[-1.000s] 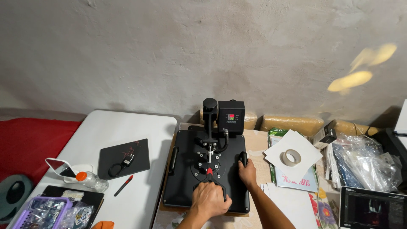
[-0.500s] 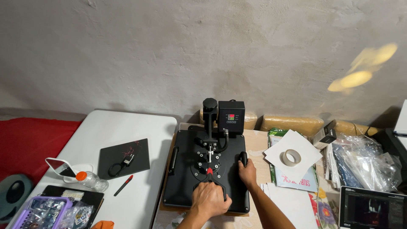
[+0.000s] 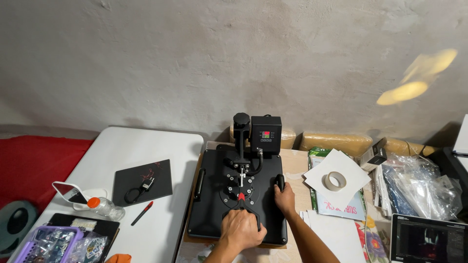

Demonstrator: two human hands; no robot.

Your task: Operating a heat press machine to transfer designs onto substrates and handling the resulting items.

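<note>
Your heat press (image 3: 237,195) sits at 6 o'clock in the view, on the patterned surface (image 3: 297,168), with its top plate lying flat and closed. Your left hand (image 3: 242,230) has its fingers clamped around the lever handle, pulled low toward you; your right hand (image 3: 284,198) wraps the side grip at 3 o'clock of the plate. The clamping looks done; releasing is left. Whatever lies under the plate is hidden, and your forearms are cut off.
</note>
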